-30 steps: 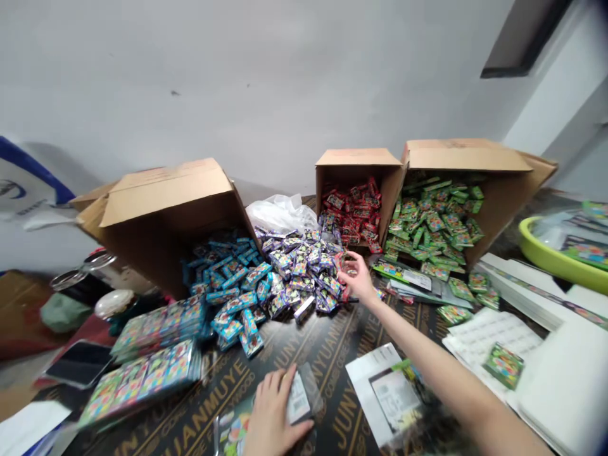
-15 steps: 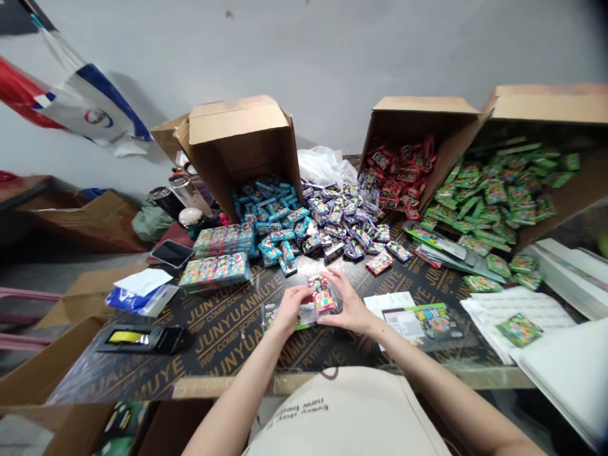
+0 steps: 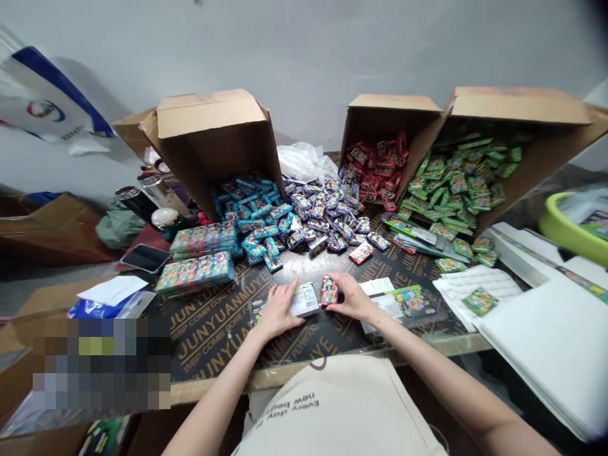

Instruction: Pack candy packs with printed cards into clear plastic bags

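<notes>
My right hand [image 3: 351,299] pinches a small red printed packet [image 3: 329,290] upright between thumb and fingers, just above the table. To its left, my left hand [image 3: 281,308] spans a white barcoded packet [image 3: 306,300], thumb at its lower edge and fingers at its upper edge. Part of a clear printed bag [image 3: 257,311] shows beneath and left of that hand; the rest is hidden. Beyond the hands lie a pile of purple packets [image 3: 327,218], blue packets [image 3: 266,228] and a single red packet [image 3: 361,253].
Cardboard boxes on their sides hold blue packets [image 3: 251,193], red packets [image 3: 380,168] and green packets [image 3: 458,180]. Stacked packets [image 3: 194,272] and a phone [image 3: 145,258] lie left. A printed bag [image 3: 411,303], papers [image 3: 456,291] and a yellow-green basket [image 3: 553,212] are right.
My hands have moved apart. The red packet, earlier between both hands, is now in my right hand alone, turned upright. My left hand has shifted onto the white barcoded packet. The view has swung right.
</notes>
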Demonstrator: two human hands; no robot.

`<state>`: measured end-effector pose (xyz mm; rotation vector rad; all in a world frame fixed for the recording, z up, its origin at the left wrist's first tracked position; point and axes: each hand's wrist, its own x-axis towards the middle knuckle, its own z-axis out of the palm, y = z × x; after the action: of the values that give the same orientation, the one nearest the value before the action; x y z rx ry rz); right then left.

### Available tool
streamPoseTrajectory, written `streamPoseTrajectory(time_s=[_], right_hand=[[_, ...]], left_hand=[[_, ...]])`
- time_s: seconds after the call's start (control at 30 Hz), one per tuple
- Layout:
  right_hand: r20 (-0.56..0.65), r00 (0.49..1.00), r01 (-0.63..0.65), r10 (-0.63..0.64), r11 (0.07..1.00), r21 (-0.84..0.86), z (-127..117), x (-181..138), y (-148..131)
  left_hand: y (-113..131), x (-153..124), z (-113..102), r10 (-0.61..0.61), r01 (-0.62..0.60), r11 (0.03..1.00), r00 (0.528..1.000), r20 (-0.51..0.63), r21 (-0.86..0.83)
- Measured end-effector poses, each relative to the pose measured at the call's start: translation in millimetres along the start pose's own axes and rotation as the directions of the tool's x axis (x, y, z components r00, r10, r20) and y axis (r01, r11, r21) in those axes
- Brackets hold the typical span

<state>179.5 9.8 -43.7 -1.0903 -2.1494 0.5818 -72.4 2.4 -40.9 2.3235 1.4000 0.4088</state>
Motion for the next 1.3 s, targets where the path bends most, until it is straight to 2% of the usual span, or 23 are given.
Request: streamPoseTrajectory(time_s=[0.2, 0.23, 0.37, 0.47, 0.5, 0.57, 0.6, 0.63, 0.7, 0.77, 0.83, 0.9, 0.93, 0.97, 1.0, 1.07, 1.1, 1.13, 1.17, 1.2, 1.23, 1.3], right_hand=[[0.155, 0.988, -0.001, -0.026, 0.984, 0.176, -2, 1, -9], [0.140, 0.990, -0.007, -0.018, 0.984, 0.176, -2, 1, -11], [-0.048, 0.992, -0.113, 0.117, 0.991, 0.076, 2, -3, -20], [0.037, 0.990, -0.138, 0.136, 0.988, 0.068, 3, -4, -21], [0.051, 0.989, -0.140, 0.138, 0.989, 0.040, -3, -5, -17], [-0.056, 0.973, -0.227, 0.222, 0.969, -0.098, -27, -10, 0], [-0.169, 0.940, -0.326, 0.296, 0.926, -0.190, -45, -16, 12], [-0.287, 0.878, -0.457, 0.383, 0.847, -0.271, -68, -25, 25], [-0.415, 0.734, -0.678, 0.538, 0.615, -0.402, -118, -54, 55], [-0.425, 0.594, -0.791, 0.683, 0.399, -0.465, -165, -91, 79], [-0.382, 0.458, -0.851, 0.802, 0.272, -0.450, -200, -128, 94], [-0.362, 0.415, -0.870, 0.835, 0.247, -0.427, -219, -154, 98], [-0.358, 0.412, -0.871, 0.838, 0.246, -0.426, -223, -161, 96], [-0.362, 0.431, -0.868, 0.827, 0.269, -0.418, -222, -162, 92], [-0.367, 0.471, -0.862, 0.802, 0.332, -0.382, -217, -157, 87], [-0.369, 0.605, -0.791, 0.706, 0.585, -0.177, -195, -135, 71], [-0.366, 0.680, -0.684, 0.635, 0.730, -0.003, -178, -119, 61], [-0.357, 0.746, -0.527, 0.562, 0.826, 0.200, -157, -100, 49], [-0.332, 0.799, -0.372, 0.501, 0.846, 0.381, -134, -81, 36], [-0.286, 0.845, -0.256, 0.451, 0.812, 0.525, -110, -64, 21], [-0.246, 0.881, -0.171, 0.405, 0.756, 0.631, -86, -48, 7], [-0.142, 0.940, -0.101, 0.311, 0.650, 0.753, -44, -27, -18]], left_hand=[[8, -2, -6, 0.102, -0.102, 0.994, 0.995, 0.007, -0.028], [8, -2, -7, 0.099, -0.099, 0.995, 0.995, -0.001, -0.033], [5, 7, -5, 0.045, -0.047, 0.999, 0.996, -0.081, -0.025], [0, 17, 4, 0.070, -0.070, 0.998, 0.994, -0.084, -0.002], [-2, 19, 7, 0.080, -0.079, 0.997, 0.994, -0.076, 0.011], [-7, 20, 14, 0.082, -0.079, 0.996, 0.995, -0.057, 0.049], [-10, 19, 16, 0.073, -0.069, 0.995, 0.996, -0.046, 0.074], [-14, 18, 18, 0.061, -0.057, 0.993, 0.998, -0.036, 0.103], [-22, 14, 22, 0.038, -0.034, 0.986, 0.999, -0.021, 0.164], [-29, 10, 24, 0.027, -0.023, 0.979, 0.999, -0.017, 0.205], [-33, 7, 26, 0.023, -0.019, 0.977, 1.000, -0.019, 0.213], [-33, 7, 25, 0.017, -0.014, 0.980, 1.000, -0.011, 0.200], [-31, 8, 24, 0.010, -0.007, 0.981, 1.000, -0.012, 0.195], [-27, 10, 22, 0.002, 0.002, 0.982, 1.000, -0.019, 0.188], [-21, 12, 19, -0.007, 0.013, 0.986, 0.999, -0.040, 0.167], [1, 15, 13, -0.031, 0.036, 0.998, 0.995, -0.097, 0.044], [16, 17, 10, -0.057, 0.048, 0.996, 0.991, -0.119, -0.081], [33, 19, 8, -0.093, 0.064, 0.965, 0.990, -0.104, -0.256], [51, 21, 6, -0.157, 0.118, 0.884, 0.986, -0.051, -0.452], [68, 23, 6, -0.203, 0.194, 0.740, 0.977, 0.062, -0.644], [82, 26, 6, -0.202, 0.290, 0.540, 0.956, 0.213, -0.790], [101, 30, 8, -0.097, 0.448, 0.162, 0.894, 0.438, -0.879]])
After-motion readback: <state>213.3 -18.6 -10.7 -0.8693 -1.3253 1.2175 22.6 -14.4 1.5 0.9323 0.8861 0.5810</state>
